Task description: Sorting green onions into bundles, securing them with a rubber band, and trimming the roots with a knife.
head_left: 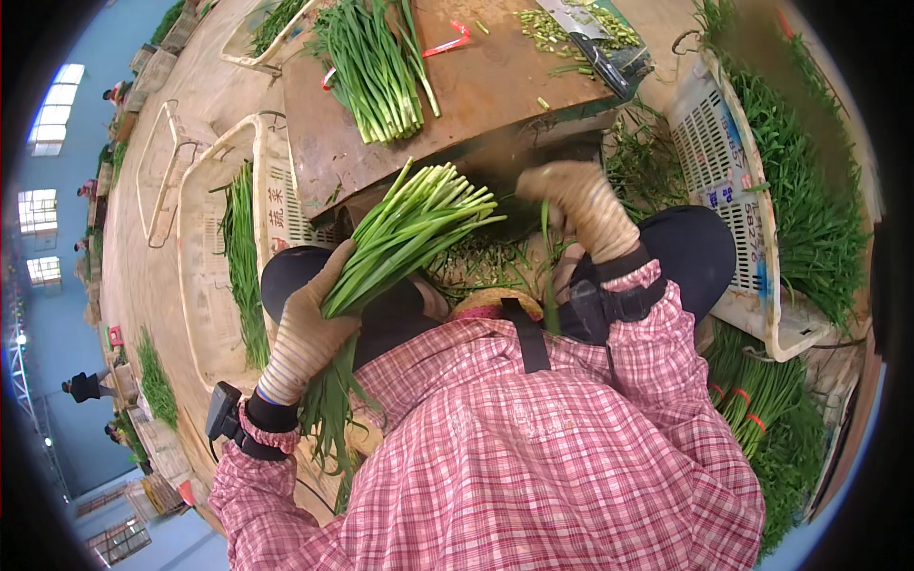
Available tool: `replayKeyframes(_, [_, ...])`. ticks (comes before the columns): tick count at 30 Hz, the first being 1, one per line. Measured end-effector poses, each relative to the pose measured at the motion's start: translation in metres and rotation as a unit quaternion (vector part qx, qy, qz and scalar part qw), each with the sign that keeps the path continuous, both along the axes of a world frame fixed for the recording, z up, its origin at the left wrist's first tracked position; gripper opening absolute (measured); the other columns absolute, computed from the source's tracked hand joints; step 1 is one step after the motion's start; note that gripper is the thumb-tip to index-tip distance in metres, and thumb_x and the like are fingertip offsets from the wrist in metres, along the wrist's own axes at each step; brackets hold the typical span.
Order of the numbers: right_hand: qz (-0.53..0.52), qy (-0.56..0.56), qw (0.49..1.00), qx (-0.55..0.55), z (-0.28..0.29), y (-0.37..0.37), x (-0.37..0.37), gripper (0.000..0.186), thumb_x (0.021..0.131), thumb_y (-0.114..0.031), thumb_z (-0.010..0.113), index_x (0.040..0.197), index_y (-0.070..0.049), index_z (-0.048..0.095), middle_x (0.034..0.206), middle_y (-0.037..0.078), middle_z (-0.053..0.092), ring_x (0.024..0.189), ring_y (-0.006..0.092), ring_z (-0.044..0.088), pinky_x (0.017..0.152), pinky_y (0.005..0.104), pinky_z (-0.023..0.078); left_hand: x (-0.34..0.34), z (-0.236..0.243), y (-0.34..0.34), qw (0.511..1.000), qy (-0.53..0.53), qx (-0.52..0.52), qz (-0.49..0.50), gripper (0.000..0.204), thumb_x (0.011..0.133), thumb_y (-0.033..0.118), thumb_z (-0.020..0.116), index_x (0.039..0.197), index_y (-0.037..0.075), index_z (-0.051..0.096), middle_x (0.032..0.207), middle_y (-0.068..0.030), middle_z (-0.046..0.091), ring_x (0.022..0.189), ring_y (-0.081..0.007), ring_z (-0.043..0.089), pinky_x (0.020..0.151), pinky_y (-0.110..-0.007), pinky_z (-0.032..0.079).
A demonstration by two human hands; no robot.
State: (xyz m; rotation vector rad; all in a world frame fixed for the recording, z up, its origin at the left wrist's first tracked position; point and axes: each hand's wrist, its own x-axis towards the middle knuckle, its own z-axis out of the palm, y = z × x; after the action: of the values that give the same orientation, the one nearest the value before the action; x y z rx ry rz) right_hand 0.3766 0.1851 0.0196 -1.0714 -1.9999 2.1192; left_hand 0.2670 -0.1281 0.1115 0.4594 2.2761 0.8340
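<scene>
My left hand [317,314], in a tan glove, grips a bundle of green leafy stalks [409,228], pale cut ends up and leaves hanging below. My right hand [571,200], also gloved and slightly blurred, is closed at the right of the bundle, with a few loose green strands [546,262] hanging from its fingers. Above, another bundle [376,76] lies on a worn low board [486,86] beside a red-and-white tie [447,42]. A knife [600,57] rests among chopped stem bits at the board's right corner.
Plastic crates [200,295] stand left and right, the right one [700,143] heaped with greens [800,209]. Tied bundles [752,419] lie at lower right. Loose trimmings [481,266] litter the ground between my legs. Several other people sit or stand along the far left, one in dark clothing [88,385].
</scene>
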Motion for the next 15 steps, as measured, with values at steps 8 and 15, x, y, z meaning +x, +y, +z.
replayKeyframes(8, [-0.026,0.132,0.956,-0.261,-0.051,-0.033,-0.009,0.017,0.088,-0.018,0.075,0.086,-0.001,0.071,0.061,0.001,0.061,0.044,0.0098,0.047,0.041,0.0233,0.034,0.0,0.006,0.005,0.999,-0.021,0.04,-0.004,0.091,0.071,-0.014,0.066,0.154,0.012,0.044,0.122,-0.0038,0.066,0.103,-0.0117,0.06,0.089,-0.026,0.051])
replayKeyframes(15, [0.074,-0.029,0.885,0.459,-0.05,0.022,0.001,0.035,0.086,-0.023,0.07,0.118,-0.007,0.072,0.094,0.018,0.075,0.089,0.0328,0.072,0.079,0.042,0.056,-0.002,0.005,-0.037,0.901,-0.347,0.205,0.159,0.039,0.082,0.004,0.064,0.12,-0.004,0.055,0.076,-0.0101,0.059,0.048,-0.0162,0.051,0.042,-0.027,0.043])
